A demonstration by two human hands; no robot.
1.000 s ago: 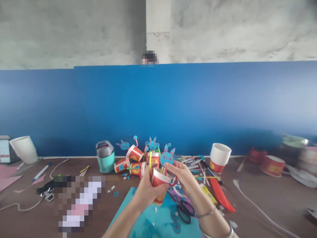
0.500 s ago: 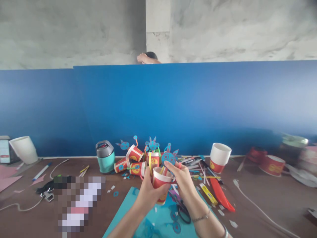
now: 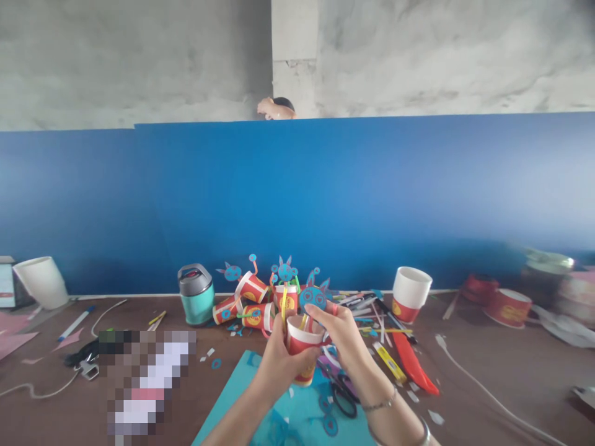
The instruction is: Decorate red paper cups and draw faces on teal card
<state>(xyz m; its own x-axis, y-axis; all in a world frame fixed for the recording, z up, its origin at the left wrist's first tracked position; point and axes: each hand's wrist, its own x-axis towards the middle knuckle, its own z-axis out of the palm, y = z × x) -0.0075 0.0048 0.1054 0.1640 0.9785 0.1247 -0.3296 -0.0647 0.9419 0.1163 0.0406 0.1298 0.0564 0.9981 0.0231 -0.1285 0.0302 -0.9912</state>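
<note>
A red and white paper cup is upright over the blue paper sheet, with my left hand wrapped round it. A yellow straw rises beside its rim. My right hand pinches a blue paper animal face with pointed ears above the cup's opening. Behind my hands, several decorated cups with straws and blue faces lie or stand in a cluster. Black-handled scissors and blue cut-outs lie on the sheet, partly under my right arm.
A teal jar stands left of the cups. To the right are a white and red cup stack, a red knife-like object, a yellow packet and pens. A white cable crosses the table. Someone's arm shows above the blue partition.
The blue face in my right hand has moved slightly left and down toward the cup. My left hand keeps its hold. The whole view has shifted a little.
</note>
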